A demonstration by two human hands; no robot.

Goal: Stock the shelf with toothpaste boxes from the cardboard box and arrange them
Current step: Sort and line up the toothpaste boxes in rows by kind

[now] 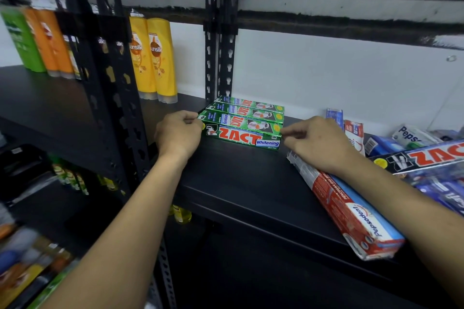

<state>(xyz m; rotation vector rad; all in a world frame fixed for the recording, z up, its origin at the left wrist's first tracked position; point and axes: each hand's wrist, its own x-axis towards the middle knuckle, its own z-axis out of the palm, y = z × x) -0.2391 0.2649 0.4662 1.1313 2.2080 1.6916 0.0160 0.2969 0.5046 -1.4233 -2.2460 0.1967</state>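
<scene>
Left hand [179, 133]: narrow grip, pinching the left end of the front green cardboard ZACT toothpaste box [242, 137]. That box lies on the black shelf board [238, 183], touching three matching green boxes [247, 110] behind it. Right hand [319, 144]: narrow grip, pinching the right end. Judged partly done: the loose heap of red, blue and black toothpaste boxes [426, 155] at right is not yet arranged. The supply carton is not in view.
</scene>
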